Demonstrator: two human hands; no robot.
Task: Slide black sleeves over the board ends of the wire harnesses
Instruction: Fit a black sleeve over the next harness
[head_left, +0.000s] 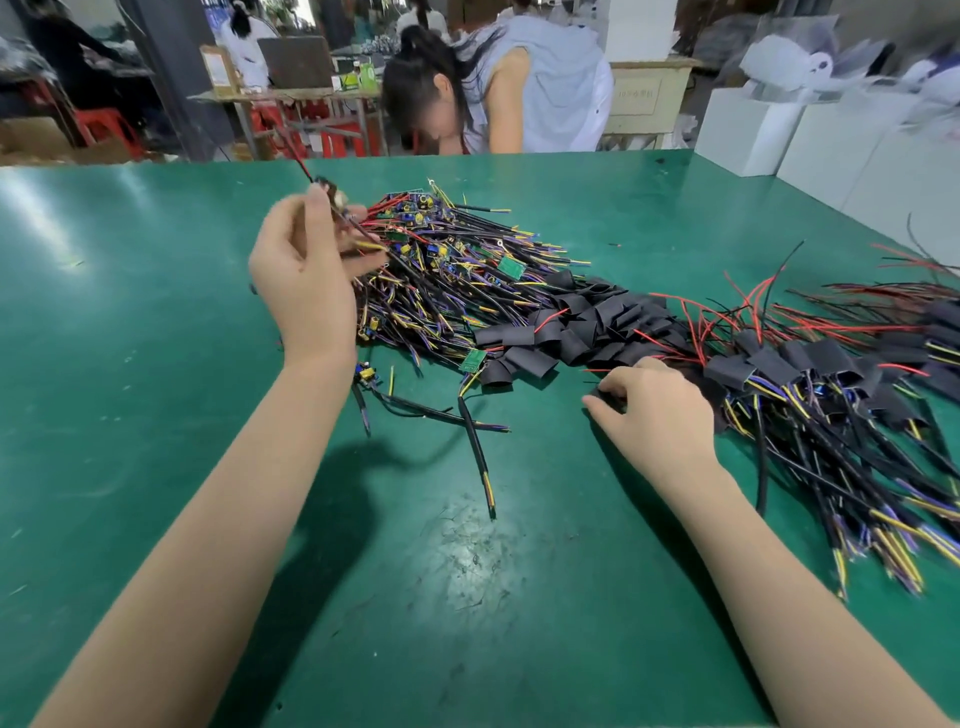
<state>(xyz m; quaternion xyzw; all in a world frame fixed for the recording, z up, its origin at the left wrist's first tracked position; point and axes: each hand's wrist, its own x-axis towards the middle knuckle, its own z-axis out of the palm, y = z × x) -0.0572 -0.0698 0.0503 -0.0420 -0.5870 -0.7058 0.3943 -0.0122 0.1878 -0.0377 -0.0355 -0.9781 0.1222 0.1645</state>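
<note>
Both gripping: left hand (306, 270) harness (337, 213) (blurred), right hand (660, 410) sleeve (605, 396).

My green table (156, 364) is smooth and glossy, scuffed near its front edge. On it, matt black sleeves (571, 322) lie beside plastic-coated wire harnesses (441, 260).
</note>
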